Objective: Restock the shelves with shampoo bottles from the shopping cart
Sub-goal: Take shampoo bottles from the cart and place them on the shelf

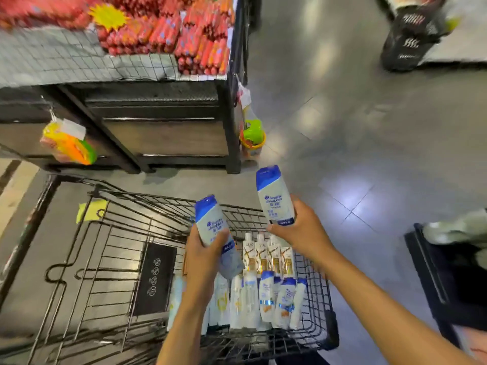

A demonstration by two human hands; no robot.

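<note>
**A:** What do we hold in each hand?

**B:** Our left hand (203, 255) grips the first shampoo bottle (210, 219), white with a blue cap, round its lower half, with the cap tilted up and away. Our right hand (303, 230) grips the second shampoo bottle (275, 196), of the same brand, by its base, nearly upright.

**A:** Where do we find the remaining stock?

**B:** Below both hands, in the near end of the shopping cart (118, 248), we see the cart bottles (266, 296) lying in rows. Beyond the left hand stands a dark display stand (232, 122) bearing red packets (200, 48). Beyond the right hand lies grey floor (342, 101).
</note>
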